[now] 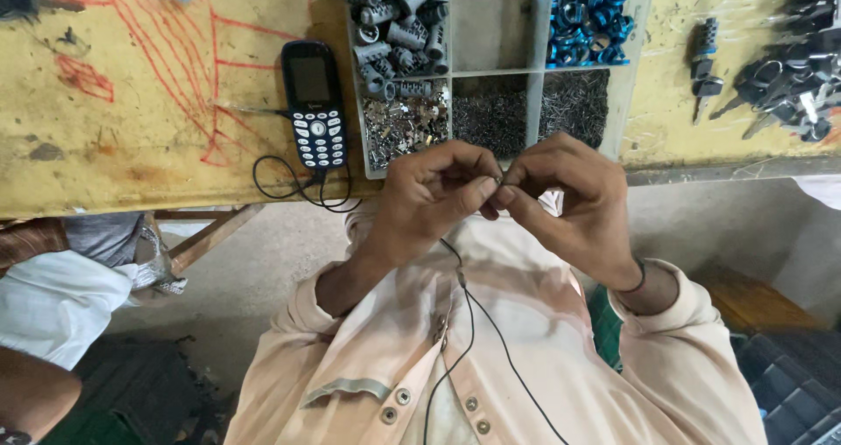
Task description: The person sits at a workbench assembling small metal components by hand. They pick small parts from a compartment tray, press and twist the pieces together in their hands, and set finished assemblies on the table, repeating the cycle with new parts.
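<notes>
My left hand (432,201) and my right hand (574,201) meet fingertip to fingertip just below the table edge. Between them they pinch a tiny metal part (499,180), mostly hidden by the fingers. Right above the hands sits a clear divided parts tray (532,70) holding grey ribbed cylinders (399,20), blue metal rings (589,16), small silvery pieces (405,125) and fine dark pins (526,108).
A dark keypad phone (314,103) lies left of the tray on the worn yellow tabletop (131,130), its black cable (298,191) looping off the edge. Keys and dark metal parts (788,81) lie at the right. Another person's clothing (53,300) shows at lower left.
</notes>
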Tool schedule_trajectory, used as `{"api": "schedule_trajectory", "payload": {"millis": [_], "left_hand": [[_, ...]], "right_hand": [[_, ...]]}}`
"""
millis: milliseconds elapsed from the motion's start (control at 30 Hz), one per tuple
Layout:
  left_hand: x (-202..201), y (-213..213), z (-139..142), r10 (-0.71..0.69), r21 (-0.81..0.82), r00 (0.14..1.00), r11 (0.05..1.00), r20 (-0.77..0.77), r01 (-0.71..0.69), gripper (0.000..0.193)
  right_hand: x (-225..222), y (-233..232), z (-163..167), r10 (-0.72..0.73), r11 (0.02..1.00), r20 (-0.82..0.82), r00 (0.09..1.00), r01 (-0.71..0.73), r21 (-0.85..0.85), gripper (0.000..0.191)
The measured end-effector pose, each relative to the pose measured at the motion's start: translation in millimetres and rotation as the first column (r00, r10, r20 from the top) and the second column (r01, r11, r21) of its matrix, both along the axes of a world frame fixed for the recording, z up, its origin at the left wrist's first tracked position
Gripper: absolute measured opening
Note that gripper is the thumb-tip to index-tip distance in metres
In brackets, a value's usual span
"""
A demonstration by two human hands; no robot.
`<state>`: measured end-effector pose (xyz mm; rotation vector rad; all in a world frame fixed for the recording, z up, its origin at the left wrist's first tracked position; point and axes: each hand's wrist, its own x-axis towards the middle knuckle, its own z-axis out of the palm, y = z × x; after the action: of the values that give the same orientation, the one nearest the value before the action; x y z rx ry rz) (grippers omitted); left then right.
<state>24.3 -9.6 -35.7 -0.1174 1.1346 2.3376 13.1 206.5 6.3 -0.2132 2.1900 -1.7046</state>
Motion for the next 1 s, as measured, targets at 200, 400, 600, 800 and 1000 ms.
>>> {"api": "schedule_trajectory", "payload": {"millis": [200, 400, 600, 800, 1000], "left_hand": [[2, 4, 2, 0.058, -0.106, 0.99, 0.992, -0.127, -0.072, 0.019], [3, 2, 1, 0.081, -0.064, 0.989, 0.994, -0.125, -0.09, 0.016], [2, 1, 1, 0.043, -0.11, 0.992, 0.992, -0.117, -0.056, 0.017], [1, -2, -2, 0.023, -0.08, 0.99, 0.996, -0.139, -0.034, 0.018], [4, -4, -5, 0.019, -0.016, 0.998, 1.0, -0.057, -0.02, 0.02]], "right_hand": [[3, -8, -6, -0.105, 0.954, 0.137, 0.985, 0.139, -0.265, 0.01], [2, -7, -3, -0.025, 0.995, 0.019, 1.0, 0.027, -0.091, 0.009], [-5, -6, 4, 0.021, 0.991, 0.076, 0.997, -0.011, -0.13, 0.009], [-7, -8, 10, 0.037, 0.994, 0.118, 0.992, -0.024, -0.104, 0.011], [-8, -11, 4, 0.008, 0.981, 0.18, 0.984, 0.026, -0.191, 0.008]]}}
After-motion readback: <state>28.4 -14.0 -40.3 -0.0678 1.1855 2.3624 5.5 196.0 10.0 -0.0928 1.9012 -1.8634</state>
